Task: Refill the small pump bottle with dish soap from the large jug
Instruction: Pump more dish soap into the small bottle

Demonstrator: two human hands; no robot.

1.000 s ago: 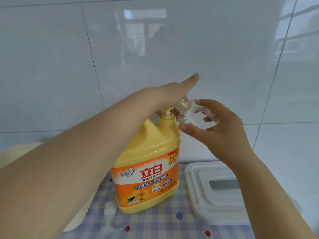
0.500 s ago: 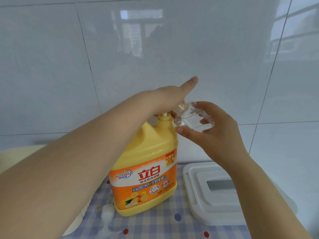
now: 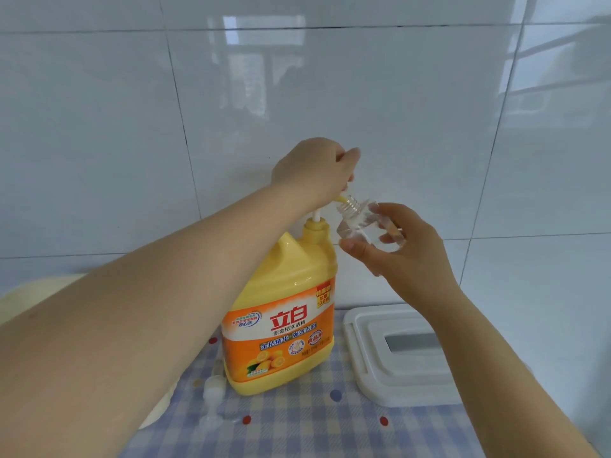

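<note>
Left hand [image 3: 314, 166] hides jug [image 3: 284, 312] pump head; its grip seems curled

L hand [image 3: 314, 170] on jug [image 3: 284, 312] pump; R hand [image 3: 406, 252] holds bottle [image 3: 363, 226].

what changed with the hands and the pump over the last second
The left hand has risen with the jug's pump head, exposing the white stem, and its forefinger, straight before, has curled in. The right hand still holds the small clear bottle tilted with its neck at the spout. The yellow jug, the loose pump top and the white lid stayed put.
</note>
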